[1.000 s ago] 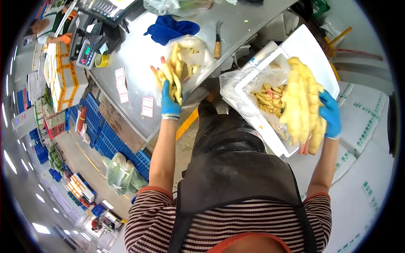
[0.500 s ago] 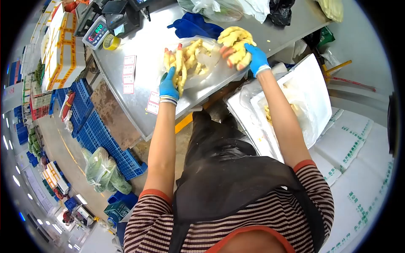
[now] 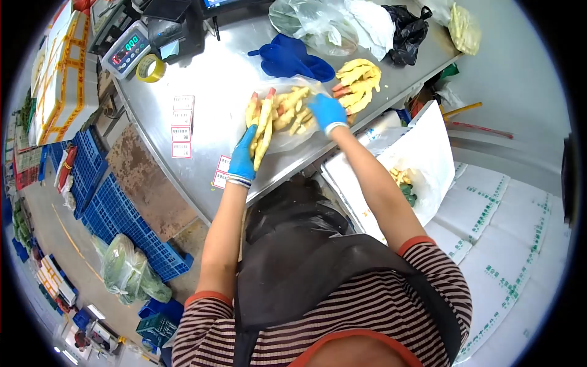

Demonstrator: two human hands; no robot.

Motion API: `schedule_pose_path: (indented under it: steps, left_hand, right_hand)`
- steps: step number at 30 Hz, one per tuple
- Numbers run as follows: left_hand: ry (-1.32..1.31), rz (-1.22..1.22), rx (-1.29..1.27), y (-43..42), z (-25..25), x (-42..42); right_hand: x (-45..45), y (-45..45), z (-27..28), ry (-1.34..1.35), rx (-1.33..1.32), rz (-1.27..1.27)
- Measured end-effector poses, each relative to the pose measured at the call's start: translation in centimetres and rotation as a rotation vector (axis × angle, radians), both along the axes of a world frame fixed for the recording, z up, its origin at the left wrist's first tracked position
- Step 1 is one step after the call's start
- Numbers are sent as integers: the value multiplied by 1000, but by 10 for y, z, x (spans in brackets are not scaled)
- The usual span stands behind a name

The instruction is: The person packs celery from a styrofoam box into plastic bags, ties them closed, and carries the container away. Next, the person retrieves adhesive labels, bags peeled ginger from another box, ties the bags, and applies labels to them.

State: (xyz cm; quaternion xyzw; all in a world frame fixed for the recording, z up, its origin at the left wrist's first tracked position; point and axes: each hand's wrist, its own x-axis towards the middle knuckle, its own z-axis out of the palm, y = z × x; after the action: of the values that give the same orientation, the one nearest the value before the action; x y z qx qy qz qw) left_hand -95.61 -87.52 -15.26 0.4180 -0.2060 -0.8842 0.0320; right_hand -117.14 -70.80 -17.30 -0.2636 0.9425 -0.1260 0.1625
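Note:
Blue-gloved, my left hand [image 3: 243,156] is closed around a piece of ginger [image 3: 263,131] with pinkish tips, at the left side of a clear plastic bag [image 3: 284,142]. More ginger pieces [image 3: 290,107] lie in the open bag on the metal table [image 3: 153,107]. My right hand [image 3: 328,112], also in a blue glove, is over the right side of the bag; its fingers are blurred. Just beyond it, a large ginger cluster [image 3: 361,79] rests on the table, touched by neither palm. A blue cloth [image 3: 293,59] lies behind the bag.
Labels [image 3: 182,125], yellow tape [image 3: 150,68] and a scale [image 3: 127,50] are at the left. Plastic bags [image 3: 315,24] and a black bag [image 3: 406,33] lie at the back. A white foam box [image 3: 422,162] holding ginger stands at the lower right, below the table edge.
The large ginger cluster went from the foam box to the table in my right hand, which has let it go and moved left over the bag. My left hand still holds its piece.

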Motion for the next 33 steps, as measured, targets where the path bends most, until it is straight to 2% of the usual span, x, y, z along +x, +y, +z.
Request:
schedule_pose_path:
  steps: [1,3,4,5,8,9,14,16,18,19,20,22,24,25,28,29,30,31,33]
  left_hand:
    - [-70,4,44,-3,5,3]
    - [-1,-31,16,-7,-3,9]
    - [38,-49,2,-9,-5,10]
    - [126,-90,-25,-11,-4,12]
    - [121,-151,-11,-21,-13,22]
    - [108,-162,-19,-25,-12,24]
    - [112,-265,-63,-36,10,23]
    - [156,-178,6,-23,21,4]
    - [115,-35,-149,-4,11,-23]
    - [174,146,-122,9,17,-39]
    - [113,190,-90,15,23,-54]
    - [239,307,-280,36,-8,-84]
    - [144,232,-456,35,1,-98]
    - [96,195,-545,36,6,-102]
    - [-84,-68,-229,0,10,-84]
    - [-90,-133,-268,-8,20,-76]
    - [-70,-184,-414,-17,42,-65]
    - [-44,-237,-658,-23,69,-53]
    - [-5,-265,-1180,-28,130,-34]
  right_hand:
    - [-18,17,0,84,21,181]
    - [-31,23,28,-357,-411,-369]
    - [-22,16,70,-542,-704,-687]
    - [-12,9,89,-601,-929,-680]
    - [0,-2,104,-463,-1070,-670]
    - [-1,-2,102,-507,-917,-712]
    - [22,-7,153,-542,-754,-454]
    - [28,-9,163,-554,-720,-318]
    - [34,-9,156,-649,-871,-449]
    - [38,-15,165,-705,-967,-541]
    - [40,-19,172,-759,-1062,-638]
    - [29,-11,181,-967,-1286,-608]
    - [19,-14,189,-931,-1377,-677]
    - [7,-8,181,-945,-1334,-688]
    - [-28,13,157,-1002,-1246,-671]
    - [-31,21,157,-1019,-1238,-655]
    - [-34,30,156,-1037,-1223,-641]
    - [-38,40,150,-1168,-1315,-612]
    - [-29,38,177,-1079,-1451,-559]
